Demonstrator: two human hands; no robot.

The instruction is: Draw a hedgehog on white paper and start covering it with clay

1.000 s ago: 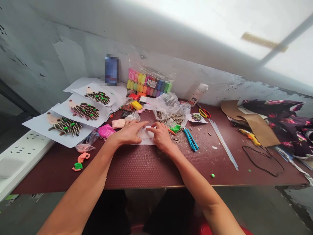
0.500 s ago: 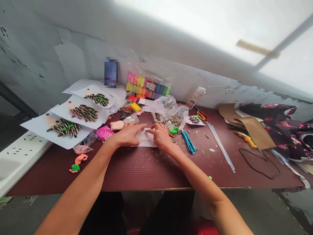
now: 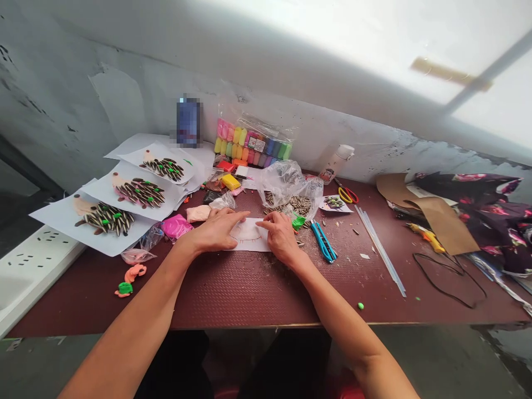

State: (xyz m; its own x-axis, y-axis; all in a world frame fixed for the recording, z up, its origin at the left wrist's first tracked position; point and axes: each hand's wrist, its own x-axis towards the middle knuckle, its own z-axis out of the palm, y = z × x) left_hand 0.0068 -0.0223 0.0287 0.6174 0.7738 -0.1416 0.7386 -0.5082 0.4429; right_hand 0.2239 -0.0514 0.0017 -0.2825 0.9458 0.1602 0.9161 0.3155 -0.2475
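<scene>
A small sheet of white paper [image 3: 252, 244] with a curved outline and short strokes drawn on it lies flat on the table before me. My left hand [image 3: 216, 230] rests over its left side, thumb and fingers spread apart. At the right edge of the sheet is my right hand [image 3: 280, 233], its index finger stretched out over the paper and the other fingers partly curled. Neither hand grips anything that I can see. Beyond the right hand, striped sunflower seeds [image 3: 298, 205] lie by a clear plastic bag [image 3: 282, 180].
Paper sheets with seed-covered hedgehogs [image 3: 110, 219] overlap at the left, near a power strip [image 3: 31, 257]. A blue utility knife [image 3: 324, 242], scissors [image 3: 347, 194], glue sticks [image 3: 380, 249] and a glue gun [image 3: 428, 237] lie rightward. Coloured clay packs [image 3: 249, 144] lean at the wall.
My right hand has shifted slightly right, uncovering more of the drawing. My left hand stays nearly where it was. The view has turned a little.
</scene>
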